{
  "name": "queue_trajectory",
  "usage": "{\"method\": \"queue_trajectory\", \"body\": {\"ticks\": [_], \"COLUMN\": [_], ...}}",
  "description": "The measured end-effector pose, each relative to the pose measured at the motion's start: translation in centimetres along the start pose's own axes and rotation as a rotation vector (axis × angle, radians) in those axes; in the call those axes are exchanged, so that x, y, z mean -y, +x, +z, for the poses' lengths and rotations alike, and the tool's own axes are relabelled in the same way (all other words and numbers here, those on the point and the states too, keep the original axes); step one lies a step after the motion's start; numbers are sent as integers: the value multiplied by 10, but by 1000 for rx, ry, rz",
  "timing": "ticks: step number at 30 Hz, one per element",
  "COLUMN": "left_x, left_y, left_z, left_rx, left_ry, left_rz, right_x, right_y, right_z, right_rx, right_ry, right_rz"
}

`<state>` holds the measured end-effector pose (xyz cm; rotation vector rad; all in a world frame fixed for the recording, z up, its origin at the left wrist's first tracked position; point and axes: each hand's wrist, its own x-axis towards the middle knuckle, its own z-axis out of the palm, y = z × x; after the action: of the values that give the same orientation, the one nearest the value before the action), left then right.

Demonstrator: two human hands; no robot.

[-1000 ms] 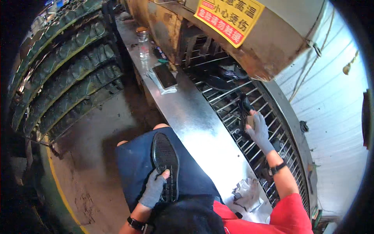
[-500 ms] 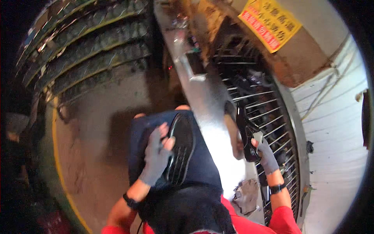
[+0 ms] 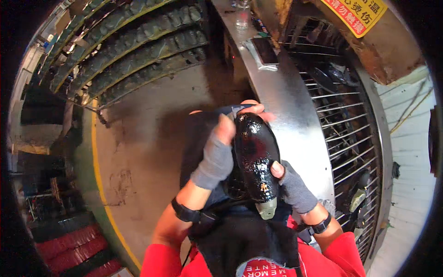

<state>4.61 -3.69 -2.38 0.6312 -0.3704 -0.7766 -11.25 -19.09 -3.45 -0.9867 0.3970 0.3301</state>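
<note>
I have a glossy black shoe (image 3: 256,152) over my lap, sole side down, with a pale green plug (image 3: 266,209) jutting from its heel end. My left hand (image 3: 214,159), in a grey fingerless glove, is partly closed around the toe, its fingertips a little blurred. My right hand (image 3: 295,187) grips the side near the heel, thumb on top, the other fingers hidden. To my right is the shiny metal surface (image 3: 300,124), carrying a phone (image 3: 265,51) and a clear bottle (image 3: 242,17); beyond it runs a barred rack (image 3: 342,123).
</note>
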Motion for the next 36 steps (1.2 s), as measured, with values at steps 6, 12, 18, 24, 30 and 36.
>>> {"method": "queue_trajectory", "body": {"ticks": [6, 12, 18, 24, 30, 36], "left_x": [52, 4, -17, -24, -30, -27], "left_y": [25, 44, 26, 7, 5, 4], "left_z": [-91, -61, -35, -33, -33, -22], "left_rx": [-302, -102, -73, -56, -4, 7], "left_ry": [1802, 613, 214, 299, 412, 361], "left_rz": [180, -89, 54, 64, 21, 17], "right_x": [3, 20, -2, -20, -9, -5], "right_y": [0, -8, 28, 34, 34, 34], "right_z": [-7, -25, -2, 15, 22, 22], "right_rx": [-196, -185, -109, -44, -33, -34], "right_ry": [135, 224, 324, 136, 111, 70], "right_rz": [-92, -81, -87, -27, -46, -45]}}
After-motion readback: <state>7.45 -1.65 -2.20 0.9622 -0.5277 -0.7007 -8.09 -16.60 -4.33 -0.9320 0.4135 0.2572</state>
